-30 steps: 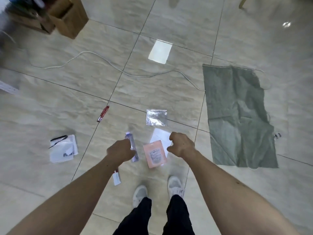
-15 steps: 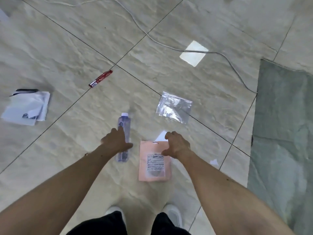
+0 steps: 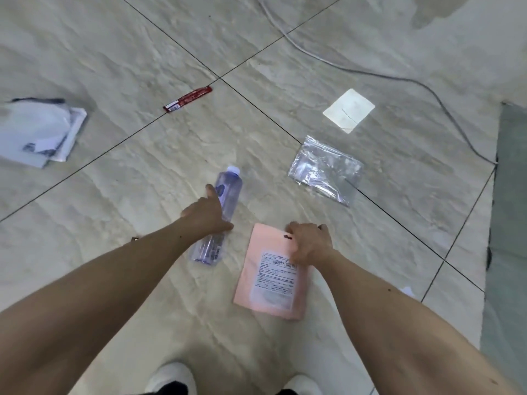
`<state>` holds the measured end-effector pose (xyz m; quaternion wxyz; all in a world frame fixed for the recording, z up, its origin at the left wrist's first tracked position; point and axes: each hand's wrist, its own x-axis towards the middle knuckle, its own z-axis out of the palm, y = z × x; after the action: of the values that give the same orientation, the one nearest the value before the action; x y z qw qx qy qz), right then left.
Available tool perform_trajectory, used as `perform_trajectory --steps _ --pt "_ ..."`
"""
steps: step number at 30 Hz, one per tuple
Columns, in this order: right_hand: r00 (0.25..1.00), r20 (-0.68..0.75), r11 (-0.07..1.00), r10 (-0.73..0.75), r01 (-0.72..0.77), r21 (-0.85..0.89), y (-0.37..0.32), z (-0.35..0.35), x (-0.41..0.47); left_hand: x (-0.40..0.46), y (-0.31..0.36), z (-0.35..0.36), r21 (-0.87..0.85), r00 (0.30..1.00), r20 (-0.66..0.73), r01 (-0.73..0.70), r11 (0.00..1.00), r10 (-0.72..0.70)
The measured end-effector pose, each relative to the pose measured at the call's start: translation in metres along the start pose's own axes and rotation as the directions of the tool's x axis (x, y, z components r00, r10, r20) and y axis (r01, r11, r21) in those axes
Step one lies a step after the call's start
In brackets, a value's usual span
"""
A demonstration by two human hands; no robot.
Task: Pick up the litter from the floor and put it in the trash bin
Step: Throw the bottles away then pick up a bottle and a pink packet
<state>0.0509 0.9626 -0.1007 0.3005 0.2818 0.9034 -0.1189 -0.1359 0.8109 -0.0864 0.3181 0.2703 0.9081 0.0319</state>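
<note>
A clear, purple-tinted plastic bottle (image 3: 229,189) lies on the tiled floor, cap pointing away from me. My left hand (image 3: 204,215) is wrapped around its middle, forefinger stretched along its side. To the right a pink pouch with a white label (image 3: 271,292) lies flat, and my right hand (image 3: 309,243) curls over its top right corner. More litter lies further out: a red wrapper (image 3: 188,99), a clear plastic bag (image 3: 325,169) and crumpled white papers (image 3: 40,132). No trash bin is in view.
A white cable (image 3: 370,72) runs across the floor at the top right. A grey-green cloth (image 3: 510,223) covers the floor along the right edge, with a small white scrap (image 3: 406,291) near it. My white shoes (image 3: 171,377) are at the bottom edge.
I have bent lower, so the floor looks closer. My left hand has come down around the bottle and my right hand has settled on the pouch's top edge.
</note>
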Motion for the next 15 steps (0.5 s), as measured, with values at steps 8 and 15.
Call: perform_trajectory --steps 8,15 --pt "0.979 -0.122 0.98 0.162 -0.146 0.135 0.052 -0.094 0.039 0.025 0.044 -0.048 0.055 0.992 -0.078 -0.099 0.994 0.103" --pt "0.94 -0.136 0.948 0.313 -0.301 0.101 0.101 -0.14 0.108 0.069 0.096 -0.067 0.09 0.99 -0.095 -0.094 0.991 0.103"
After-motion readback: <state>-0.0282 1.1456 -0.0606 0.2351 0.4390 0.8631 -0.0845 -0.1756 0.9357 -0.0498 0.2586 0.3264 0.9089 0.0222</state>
